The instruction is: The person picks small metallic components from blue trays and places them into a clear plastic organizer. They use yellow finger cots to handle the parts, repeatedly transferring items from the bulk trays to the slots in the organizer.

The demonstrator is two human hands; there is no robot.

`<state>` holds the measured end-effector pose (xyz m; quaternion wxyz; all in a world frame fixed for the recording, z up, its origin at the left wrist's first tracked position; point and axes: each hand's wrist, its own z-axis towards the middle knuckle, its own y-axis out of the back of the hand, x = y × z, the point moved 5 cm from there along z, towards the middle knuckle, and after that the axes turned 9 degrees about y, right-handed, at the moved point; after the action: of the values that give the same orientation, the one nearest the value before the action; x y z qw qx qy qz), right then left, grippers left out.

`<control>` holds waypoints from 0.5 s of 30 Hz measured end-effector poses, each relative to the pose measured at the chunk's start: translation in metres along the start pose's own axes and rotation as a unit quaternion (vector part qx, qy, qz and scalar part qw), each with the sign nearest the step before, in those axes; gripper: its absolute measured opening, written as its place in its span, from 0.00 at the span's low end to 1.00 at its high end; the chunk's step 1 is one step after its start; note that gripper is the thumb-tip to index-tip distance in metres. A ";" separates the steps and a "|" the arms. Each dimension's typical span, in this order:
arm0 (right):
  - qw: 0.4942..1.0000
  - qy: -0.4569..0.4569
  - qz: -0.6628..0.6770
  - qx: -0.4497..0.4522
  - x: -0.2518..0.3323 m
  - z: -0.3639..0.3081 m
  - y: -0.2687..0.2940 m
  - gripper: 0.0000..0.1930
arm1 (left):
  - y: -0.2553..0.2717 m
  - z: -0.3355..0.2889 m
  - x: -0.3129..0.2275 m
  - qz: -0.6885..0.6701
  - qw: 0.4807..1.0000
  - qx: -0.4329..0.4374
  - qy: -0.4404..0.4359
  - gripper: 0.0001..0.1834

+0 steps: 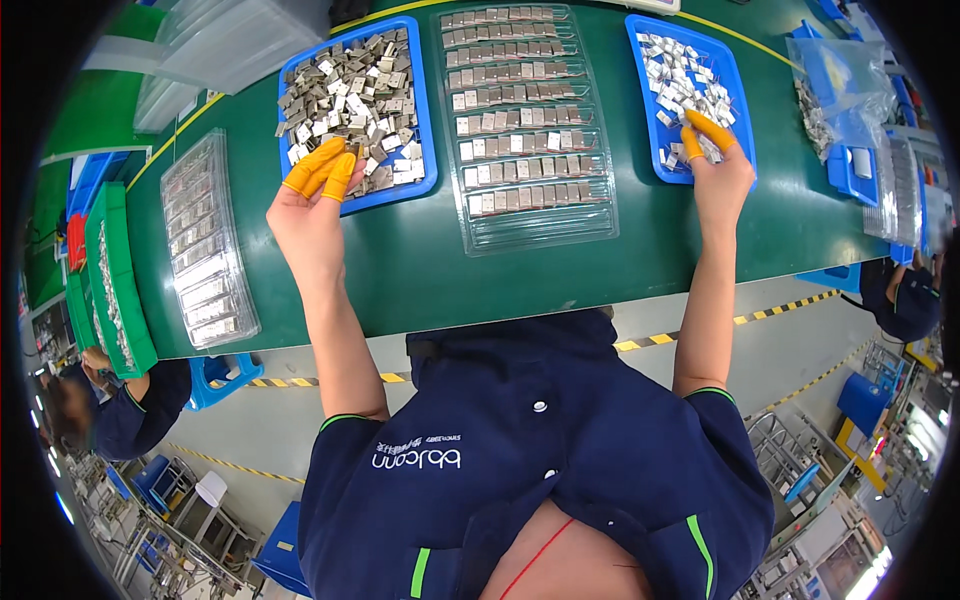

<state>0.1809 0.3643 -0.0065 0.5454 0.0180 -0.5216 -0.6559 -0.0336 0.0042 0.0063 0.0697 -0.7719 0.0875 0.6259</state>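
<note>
Yellow finger cots cover several fingertips of both hands. My left hand (308, 215) reaches over the near-left edge of a blue tray (428, 150) heaped with silver metal connector shells (365, 85). Its fingers and thumb are drawn together at the pile; what lies between the tips, if anything, is hidden. Over a second blue tray (743, 120), my right hand (722, 178) has its cotted thumb and finger apart, close above small white connector pieces (680, 75). Between the trays lies a clear plastic blister tray (540, 238) holding rows of metal connectors.
To the left are another filled clear blister tray (208, 240), a green bin (125, 300) of small parts and stacked clear trays (215, 50). Plastic bags (845, 70) and a small blue box (852, 178) sit right. The green table's front edge (480, 318) runs before me; other people sit at both sides.
</note>
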 end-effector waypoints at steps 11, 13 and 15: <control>0.943 -0.029 0.266 -0.197 0.032 -0.001 0.020 0.08 | -0.021 -0.027 0.015 -0.203 0.965 0.152 0.063 0.15; 0.926 -0.018 0.325 -0.190 0.037 -0.004 0.020 0.08 | -0.029 -0.033 0.019 -0.214 0.959 0.170 0.072 0.15; 0.924 -0.048 0.343 -0.161 0.038 -0.013 0.013 0.08 | -0.041 -0.038 0.025 -0.219 0.953 0.190 0.090 0.15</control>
<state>0.1829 0.3295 0.0175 0.7067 -0.2819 -0.4092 -0.5036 0.0165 0.0346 -0.0106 0.3428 -0.7977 0.0394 0.4946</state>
